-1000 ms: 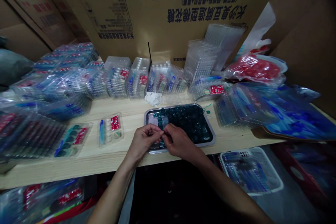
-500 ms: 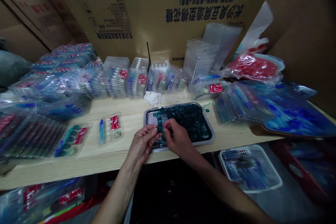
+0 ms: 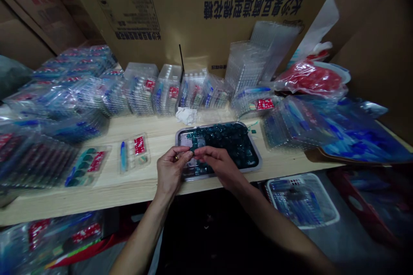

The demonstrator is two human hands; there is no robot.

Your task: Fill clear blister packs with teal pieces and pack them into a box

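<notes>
The left hand [image 3: 171, 169] and the right hand [image 3: 215, 164] meet above a shallow rectangular steel tray [image 3: 257, 161] with a rounded rim, set at the front of a pale pine shelf [image 3: 103, 195]. Both sets of curled fingertips [image 3: 186, 151] close in on a small dark-teal plastic piece [image 3: 194, 147] at about 10 o'clock on the tray, nearly pinched together, though the fingers hide whether either hand has firm hold of it. The rest of the glossy dark-teal plastic pieces [image 3: 226, 139] lie heaped across the tray's middle and right, leaving bare steel at its left end. They look light and stiff, probably slick and prone to catching on one another, so a thumb-and-forefinger grip on a single exposed edge seems safest. Around the tray, a clear blister pack with a red label [image 3: 138, 148] sits at 9 o'clock, a crumpled white tissue [image 3: 186, 116] at 11 o'clock, and a red plastic bag [image 3: 309, 78] at 2 o'clock — a white plastic basket [image 3: 301, 200] waits below the shelf at 4 o'clock.
</notes>
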